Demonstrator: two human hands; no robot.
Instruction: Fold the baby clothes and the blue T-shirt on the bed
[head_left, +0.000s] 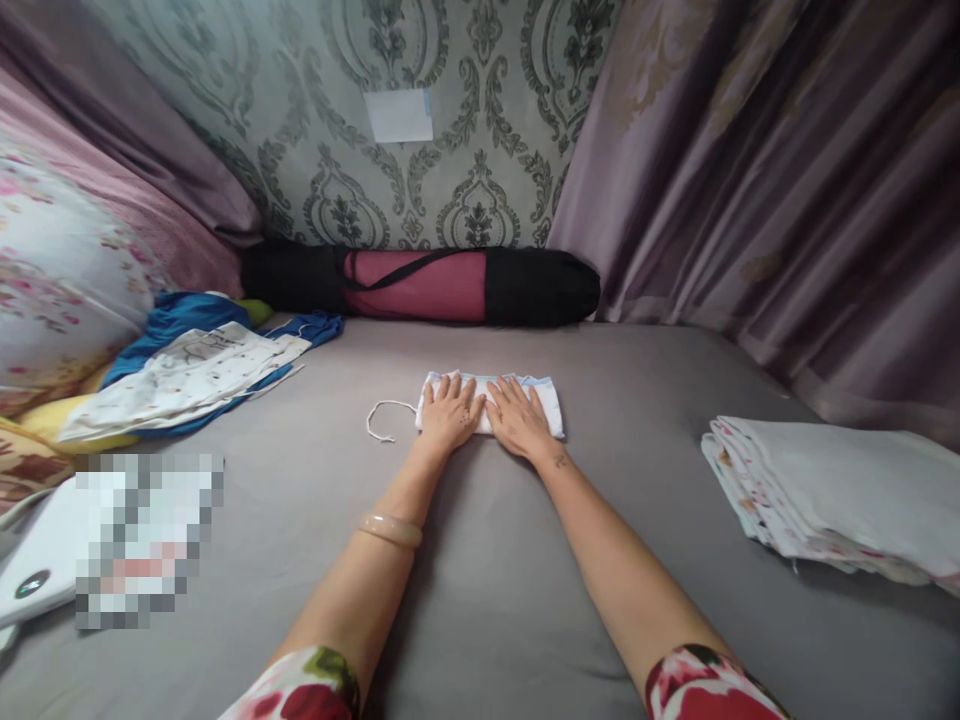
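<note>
A small folded white garment (546, 402) with pale blue print lies on the grey bed sheet (487, 560). My left hand (448, 412) and my right hand (517, 418) rest flat on it side by side, fingers spread and pointing away from me. A white drawstring loop (382, 420) trails from the garment's left end onto the sheet. A pale bangle sits on my left wrist. Neither hand grips anything.
A folded stack of white printed cloth (832, 500) lies at the right. Loose blue and white clothes (187, 370) are heaped at the left beside floral pillows (60, 270). A rolled pink mat in a black bag (420, 285) lies along the wall. Curtains hang right.
</note>
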